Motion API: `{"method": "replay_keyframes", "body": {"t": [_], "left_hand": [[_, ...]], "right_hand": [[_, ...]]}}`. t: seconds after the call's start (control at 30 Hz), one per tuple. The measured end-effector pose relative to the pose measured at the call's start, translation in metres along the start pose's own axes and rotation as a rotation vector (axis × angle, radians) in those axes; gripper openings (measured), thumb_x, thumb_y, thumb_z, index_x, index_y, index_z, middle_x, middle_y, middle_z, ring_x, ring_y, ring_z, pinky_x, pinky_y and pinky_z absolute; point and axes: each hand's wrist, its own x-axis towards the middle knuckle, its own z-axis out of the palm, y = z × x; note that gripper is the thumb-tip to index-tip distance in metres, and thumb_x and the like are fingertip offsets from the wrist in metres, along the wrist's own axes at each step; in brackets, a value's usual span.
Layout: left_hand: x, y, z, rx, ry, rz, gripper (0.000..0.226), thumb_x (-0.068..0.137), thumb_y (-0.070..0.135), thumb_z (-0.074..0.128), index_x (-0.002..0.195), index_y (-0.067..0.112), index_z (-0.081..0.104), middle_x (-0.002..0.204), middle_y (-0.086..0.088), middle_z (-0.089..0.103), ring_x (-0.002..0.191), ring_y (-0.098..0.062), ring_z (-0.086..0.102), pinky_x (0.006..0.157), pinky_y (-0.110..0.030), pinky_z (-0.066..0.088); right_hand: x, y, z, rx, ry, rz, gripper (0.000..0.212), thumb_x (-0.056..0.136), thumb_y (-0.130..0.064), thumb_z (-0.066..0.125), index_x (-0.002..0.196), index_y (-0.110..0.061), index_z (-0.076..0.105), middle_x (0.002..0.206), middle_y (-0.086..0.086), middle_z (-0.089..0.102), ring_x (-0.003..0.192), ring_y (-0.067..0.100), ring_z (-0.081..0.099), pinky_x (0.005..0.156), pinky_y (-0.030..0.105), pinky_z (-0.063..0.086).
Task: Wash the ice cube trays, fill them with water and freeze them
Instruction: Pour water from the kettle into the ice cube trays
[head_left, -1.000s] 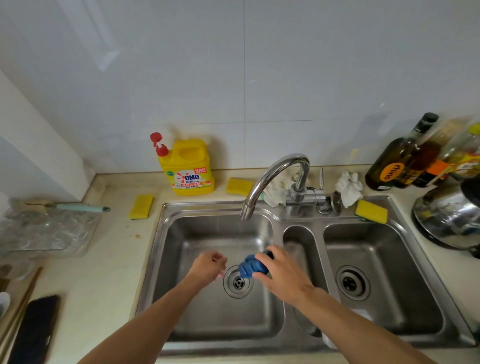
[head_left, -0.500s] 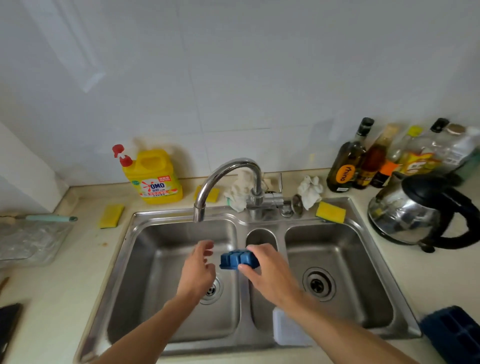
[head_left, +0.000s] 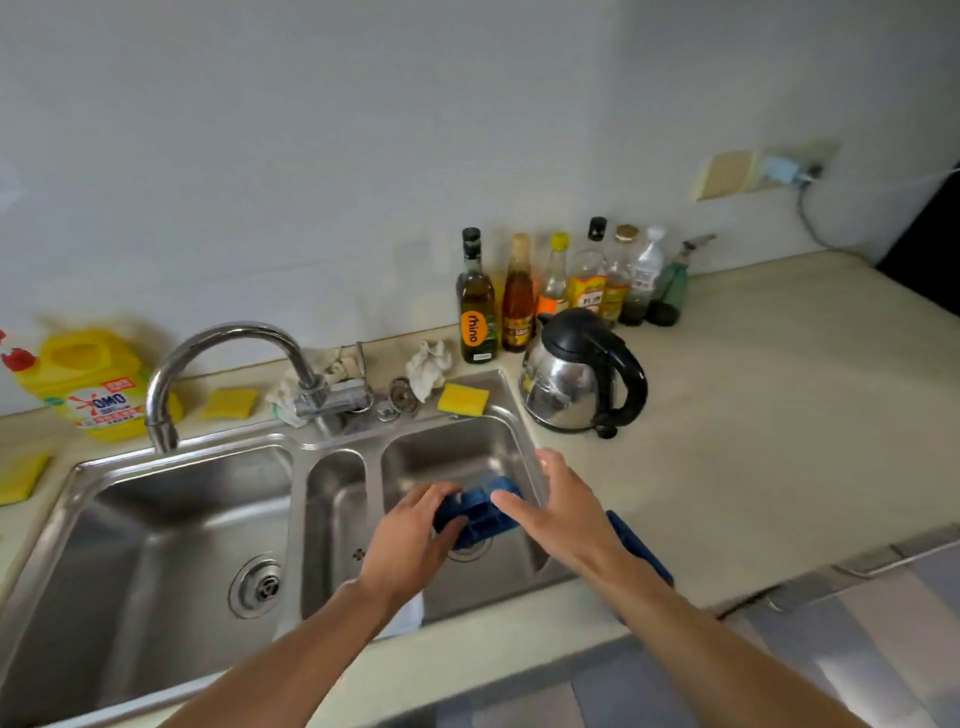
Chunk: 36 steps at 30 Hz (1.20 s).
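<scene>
Ice cube tray (head_left: 475, 512), long axis left-right, held by left hand (head_left: 410, 540) and right hand (head_left: 563, 506) grips.

In front of me a pale, glossy tiled wall (head_left: 363, 156) runs the whole width, softly lit with a faint sheen. Below it lies my beige table (head_left: 779, 415), smooth and matte, reaching off to the right. High on the wall at right sits a cream socket plate (head_left: 727, 175) with a plug (head_left: 782, 170) and grey cord. Grey striped floor (head_left: 857, 639) shows at lower right.
</scene>
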Motion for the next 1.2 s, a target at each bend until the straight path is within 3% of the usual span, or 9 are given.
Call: {"method": "replay_keyframes", "body": {"t": [0.17, 0.37, 0.5, 0.63, 0.73, 0.8, 0.9, 1.03, 1.2], "left_hand": [[0.014, 0.012, 0.019, -0.037, -0.105, -0.223, 0.04, 0.089, 0.025, 0.07, 0.128, 0.028, 0.061, 0.108, 0.014, 0.062, 0.103, -0.014, 0.064, 0.084, -0.025, 0.046], [0.028, -0.004, 0.038, -0.102, -0.199, -0.452, 0.04, 0.09, 0.022, 0.07, 0.129, 0.023, 0.062, 0.107, 0.009, 0.067, 0.093, -0.009, 0.061, 0.086, -0.026, 0.049], [0.045, -0.02, 0.049, -0.122, -0.23, -0.505, 0.039, 0.089, 0.019, 0.071, 0.127, 0.024, 0.059, 0.099, 0.009, 0.063, 0.09, -0.009, 0.06, 0.076, -0.023, 0.046], [0.072, -0.041, 0.064, -0.12, -0.295, -0.539, 0.032, 0.089, 0.018, 0.071, 0.116, 0.025, 0.056, 0.102, 0.003, 0.064, 0.087, -0.012, 0.06, 0.064, -0.02, 0.042], [0.089, -0.06, 0.076, -0.088, -0.357, -0.541, 0.017, 0.088, 0.016, 0.07, 0.099, 0.024, 0.059, 0.092, 0.003, 0.065, 0.081, -0.012, 0.062, 0.06, -0.021, 0.043], [0.1, -0.072, 0.083, -0.061, -0.425, -0.556, 0.014, 0.089, 0.014, 0.067, 0.085, 0.026, 0.061, 0.082, 0.002, 0.066, 0.077, -0.016, 0.065, 0.061, -0.026, 0.046], [0.113, -0.088, 0.094, -0.023, -0.531, -0.569, 0.018, 0.089, 0.012, 0.063, 0.073, 0.021, 0.062, 0.074, -0.004, 0.066, 0.076, -0.023, 0.067, 0.062, -0.029, 0.047], [0.126, -0.101, 0.111, 0.018, -0.568, -0.585, 0.002, 0.091, 0.013, 0.063, 0.09, 0.012, 0.065, 0.088, -0.01, 0.068, 0.086, -0.027, 0.067, 0.076, -0.037, 0.055], [0.132, -0.116, 0.132, 0.043, -0.56, -0.674, 0.012, 0.091, 0.015, 0.064, 0.102, 0.013, 0.065, 0.099, -0.013, 0.068, 0.091, -0.029, 0.066, 0.079, -0.038, 0.056]], "right_hand": [[-0.013, 0.056, -0.027, -0.64, -0.05, 0.028, 0.106, 0.082, -0.081, 0.053, 0.16, -0.024, 0.009, 0.165, 0.012, 0.02, 0.148, 0.038, 0.026, 0.116, 0.052, 0.031], [-0.014, 0.088, -0.024, -0.664, -0.166, 0.177, 0.094, 0.089, -0.047, 0.068, 0.157, -0.023, 0.007, 0.139, 0.011, 0.04, 0.114, 0.032, 0.057, 0.079, 0.036, 0.047], [-0.005, 0.099, -0.045, -0.678, -0.081, 0.223, 0.079, 0.09, -0.039, 0.066, 0.151, -0.022, 0.019, 0.13, 0.011, 0.046, 0.108, 0.03, 0.058, 0.074, 0.035, 0.049], [0.014, 0.115, -0.081, -0.663, -0.027, 0.357, 0.08, 0.091, -0.042, 0.066, 0.152, -0.022, 0.019, 0.131, 0.012, 0.046, 0.111, 0.033, 0.057, 0.084, 0.042, 0.054], [0.03, 0.112, -0.081, -0.773, -0.047, 0.377, 0.089, 0.092, -0.055, 0.062, 0.157, -0.022, 0.011, 0.149, 0.016, 0.037, 0.132, 0.04, 0.045, 0.103, 0.05, 0.044], [0.041, 0.099, -0.066, -0.854, 0.002, 0.286, 0.09, 0.094, -0.064, 0.054, 0.159, -0.019, 0.011, 0.16, 0.017, 0.026, 0.147, 0.043, 0.028, 0.116, 0.055, 0.03], [0.056, 0.076, -0.031, -0.814, 0.011, 0.064, 0.073, 0.099, -0.058, 0.048, 0.155, -0.016, 0.026, 0.158, 0.014, 0.032, 0.147, 0.036, 0.029, 0.121, 0.05, 0.028], [0.078, 0.073, 0.012, -0.799, -0.128, 0.048, 0.067, 0.101, -0.053, 0.049, 0.154, -0.018, 0.028, 0.161, 0.012, 0.028, 0.146, 0.034, 0.03, 0.12, 0.05, 0.029], [0.091, 0.09, 0.033, -0.826, -0.126, 0.141, 0.079, 0.093, -0.065, 0.054, 0.151, -0.02, 0.025, 0.161, 0.012, 0.021, 0.143, 0.039, 0.027, 0.116, 0.051, 0.033]]}}
